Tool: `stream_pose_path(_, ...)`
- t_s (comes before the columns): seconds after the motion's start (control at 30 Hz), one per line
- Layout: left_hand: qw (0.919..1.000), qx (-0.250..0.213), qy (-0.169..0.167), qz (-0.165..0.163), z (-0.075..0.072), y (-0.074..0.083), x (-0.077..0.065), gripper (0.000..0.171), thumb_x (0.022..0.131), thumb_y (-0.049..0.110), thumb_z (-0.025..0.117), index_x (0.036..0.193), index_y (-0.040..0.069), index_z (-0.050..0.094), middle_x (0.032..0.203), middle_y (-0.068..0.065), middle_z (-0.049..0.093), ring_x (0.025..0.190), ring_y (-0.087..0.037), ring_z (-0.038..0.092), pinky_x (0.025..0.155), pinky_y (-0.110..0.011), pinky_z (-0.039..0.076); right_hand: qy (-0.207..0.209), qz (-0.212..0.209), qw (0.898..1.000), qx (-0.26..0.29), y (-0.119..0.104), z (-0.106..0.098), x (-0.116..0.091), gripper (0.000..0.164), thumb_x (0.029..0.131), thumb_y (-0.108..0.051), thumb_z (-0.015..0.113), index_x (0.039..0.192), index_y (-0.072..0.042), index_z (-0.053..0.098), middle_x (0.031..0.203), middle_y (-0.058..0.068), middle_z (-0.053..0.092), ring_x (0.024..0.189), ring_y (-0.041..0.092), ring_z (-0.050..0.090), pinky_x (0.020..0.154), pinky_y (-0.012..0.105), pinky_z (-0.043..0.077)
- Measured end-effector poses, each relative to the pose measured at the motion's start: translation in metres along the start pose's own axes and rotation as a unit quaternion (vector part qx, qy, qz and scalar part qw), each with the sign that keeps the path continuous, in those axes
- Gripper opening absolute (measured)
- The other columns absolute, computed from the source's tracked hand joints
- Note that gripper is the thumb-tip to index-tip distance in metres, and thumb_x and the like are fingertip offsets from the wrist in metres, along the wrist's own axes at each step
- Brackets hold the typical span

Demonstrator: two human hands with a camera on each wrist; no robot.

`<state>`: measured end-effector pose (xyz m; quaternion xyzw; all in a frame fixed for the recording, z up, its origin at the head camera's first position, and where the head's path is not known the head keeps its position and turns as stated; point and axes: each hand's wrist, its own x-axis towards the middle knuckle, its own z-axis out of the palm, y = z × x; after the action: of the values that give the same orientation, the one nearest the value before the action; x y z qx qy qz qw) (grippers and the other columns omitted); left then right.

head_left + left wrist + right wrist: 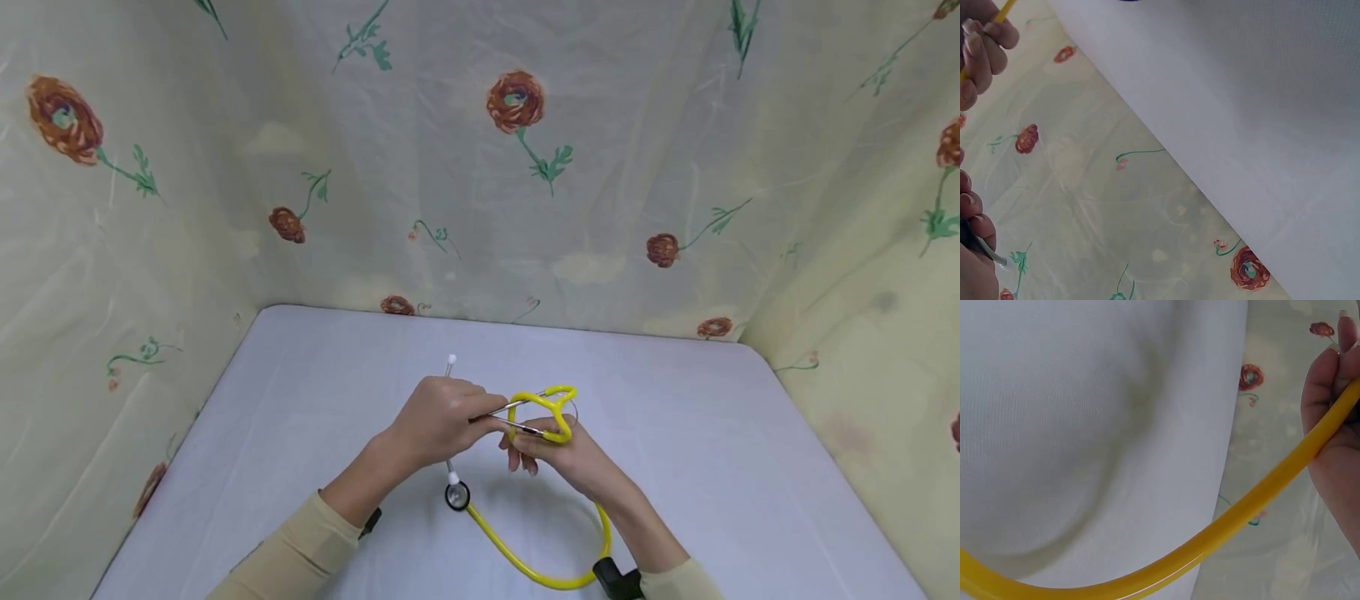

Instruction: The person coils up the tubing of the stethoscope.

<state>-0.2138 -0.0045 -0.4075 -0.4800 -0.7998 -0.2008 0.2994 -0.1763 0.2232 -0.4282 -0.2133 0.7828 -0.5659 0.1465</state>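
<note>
A yellow stethoscope [558, 406] is held above the white table by both hands. My left hand [450, 417] grips its metal ear tubes, with a white eartip [452, 360] sticking out above the fist and another below. Against the thumb side of my right hand [566, 454] lies the forked yellow tubing; in the right wrist view the yellow tube [1241, 509] runs across the palm, fingers bent around it. From there the tube hangs in a loop to the black-rimmed chest piece [457, 496], below the left hand. The left wrist view catches only part of the left hand [975, 250].
The white table [337, 358] spreads under both hands. Flower-printed plastic sheeting [450, 167] stands behind it and along both sides. Black wrist straps [618, 579] sit at the sleeve ends.
</note>
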Motion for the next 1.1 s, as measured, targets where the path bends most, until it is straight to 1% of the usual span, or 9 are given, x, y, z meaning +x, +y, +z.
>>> stream_pose_path(0.1, 1.0000, 0.006, -0.001, -0.002, -0.001, -0.001, 0.001, 0.021, 0.084, 0.038, 0.078, 0.093, 0.020, 0.077, 0.063, 0.011, 0.063, 0.052, 0.000, 0.049, 0.050, -0.011, 0.033, 0.004, 0.006, 1.000, -0.006, 0.000, 0.002, -0.001, 0.022, 0.100, -0.022, 0.059, 0.099, -0.003, 0.070, 0.080, 0.024, 0.067, 0.064, 0.015, 0.056, 0.065, 0.033, 0.051)
stream_pose_path(0.27, 0.9992, 0.016, -0.035, -0.013, -0.001, -0.002, -0.001, 0.021, 0.086, 0.040, 0.077, 0.095, 0.021, 0.077, 0.066, 0.012, 0.066, 0.053, 0.001, 0.051, 0.051, -0.010, 0.034, 0.006, 0.029, 0.999, -0.022, 0.002, 0.006, -0.005, 0.024, 0.101, -0.026, 0.058, 0.101, -0.005, 0.069, 0.082, 0.021, 0.068, 0.066, 0.014, 0.057, 0.067, 0.032, 0.051)
stream_pose_path(0.4, 0.9983, 0.019, -0.050, -0.022, 0.001, -0.002, -0.002, 0.023, 0.086, 0.039, 0.077, 0.100, 0.020, 0.078, 0.069, 0.012, 0.069, 0.055, 0.001, 0.054, 0.051, -0.010, 0.036, 0.010, 0.040, 0.999, -0.008, 0.005, 0.009, -0.007, 0.027, 0.101, -0.026, 0.057, 0.104, -0.001, 0.068, 0.082, 0.019, 0.069, 0.067, 0.014, 0.057, 0.068, 0.031, 0.052)
stream_pose_path(0.5, 0.9983, 0.022, -0.048, -0.023, 0.002, -0.003, -0.003, 0.024, 0.085, 0.039, 0.077, 0.101, 0.021, 0.077, 0.068, 0.012, 0.069, 0.054, 0.001, 0.054, 0.051, -0.010, 0.036, 0.010, 0.035, 0.999, 0.006, 0.007, 0.011, -0.008, 0.029, 0.102, -0.024, 0.056, 0.106, 0.002, 0.067, 0.082, 0.017, 0.069, 0.067, 0.015, 0.059, 0.069, 0.029, 0.052)
stream_pose_path(0.63, 0.9983, 0.024, -0.045, -0.029, 0.002, -0.003, -0.002, 0.025, 0.085, 0.038, 0.077, 0.103, 0.021, 0.078, 0.069, 0.012, 0.069, 0.054, 0.002, 0.054, 0.050, -0.011, 0.035, 0.012, 0.048, 0.999, 0.012, 0.008, 0.013, -0.011, 0.033, 0.103, -0.027, 0.055, 0.108, 0.003, 0.067, 0.083, 0.012, 0.069, 0.069, 0.014, 0.061, 0.075, 0.028, 0.052)
stream_pose_path(0.73, 0.9978, 0.026, -0.049, -0.037, 0.003, -0.003, -0.002, 0.026, 0.084, 0.037, 0.078, 0.104, 0.020, 0.078, 0.071, 0.011, 0.070, 0.054, 0.002, 0.055, 0.050, -0.011, 0.035, 0.015, 0.061, 0.998, 0.003, 0.008, 0.014, -0.012, 0.037, 0.103, -0.030, 0.054, 0.109, 0.004, 0.068, 0.084, 0.010, 0.069, 0.071, 0.014, 0.062, 0.079, 0.027, 0.052)
stream_pose_path(0.9, 0.9974, 0.031, -0.047, -0.044, 0.003, -0.004, -0.003, 0.025, 0.083, 0.036, 0.079, 0.101, 0.019, 0.078, 0.069, 0.011, 0.069, 0.053, 0.001, 0.054, 0.049, -0.012, 0.034, 0.012, 0.045, 0.999, -0.010, 0.008, 0.015, -0.011, 0.036, 0.103, -0.027, 0.054, 0.103, 0.005, 0.070, 0.086, 0.016, 0.069, 0.072, 0.015, 0.062, 0.081, 0.026, 0.051)
stream_pose_path(1.0, 0.9975, 0.034, -0.040, -0.048, 0.004, -0.005, -0.003, 0.024, 0.082, 0.037, 0.080, 0.099, 0.020, 0.077, 0.068, 0.011, 0.068, 0.053, 0.001, 0.053, 0.049, -0.012, 0.034, 0.012, 0.040, 0.999, -0.006, 0.008, 0.016, -0.011, 0.034, 0.103, -0.025, 0.055, 0.102, 0.006, 0.070, 0.085, 0.020, 0.069, 0.070, 0.014, 0.062, 0.078, 0.026, 0.051)
stream_pose_path(1.1, 0.9974, 0.038, -0.034, -0.052, 0.005, -0.006, -0.004, 0.025, 0.081, 0.038, 0.080, 0.099, 0.019, 0.078, 0.067, 0.011, 0.068, 0.052, 0.001, 0.053, 0.048, -0.013, 0.035, 0.014, 0.041, 0.999, -0.003, 0.007, 0.016, -0.011, 0.031, 0.102, -0.023, 0.056, 0.104, 0.005, 0.069, 0.081, 0.021, 0.067, 0.069, 0.013, 0.061, 0.074, 0.026, 0.051)
